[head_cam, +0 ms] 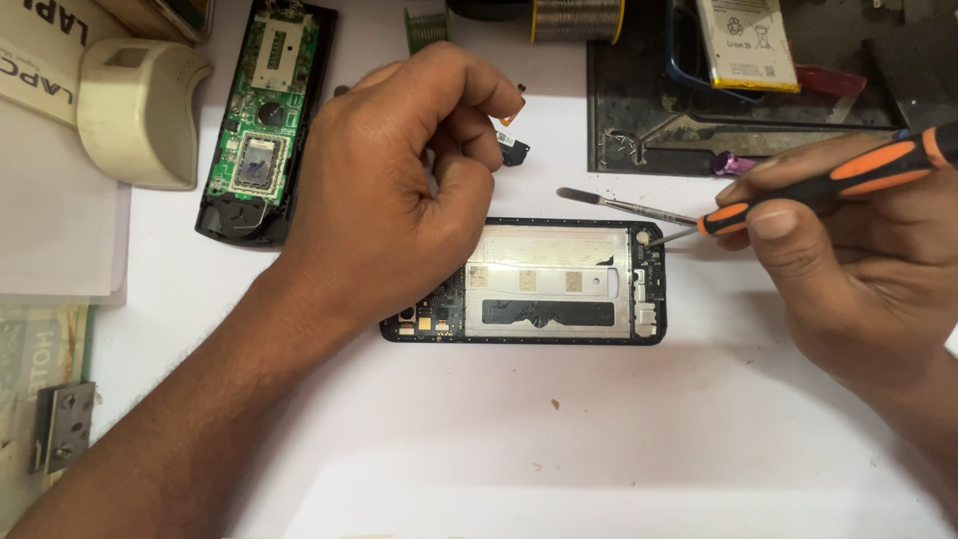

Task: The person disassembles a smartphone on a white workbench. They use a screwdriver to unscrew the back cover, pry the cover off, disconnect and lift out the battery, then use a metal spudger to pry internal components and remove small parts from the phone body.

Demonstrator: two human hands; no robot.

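Phone frame (559, 289) lay opened at centre, its 9 o'clock end under the curled, seemingly empty left hand (399, 190). Right hand (848, 250) gripped a screwdriver (798, 190), tip at a corner screw; slipping could scratch the board.

**A phone-repair bench**

This is a small electronics repair workshop. On the white worktop (599, 449) lies an opened phone (559, 284) with its insides bare, beside a handset (261, 120) showing a green circuit board. Solder spools (577, 18), a loose battery (746, 42), a dark work mat (639, 120), a screwdriver (828, 180) and tweezers (624, 206) surround them.
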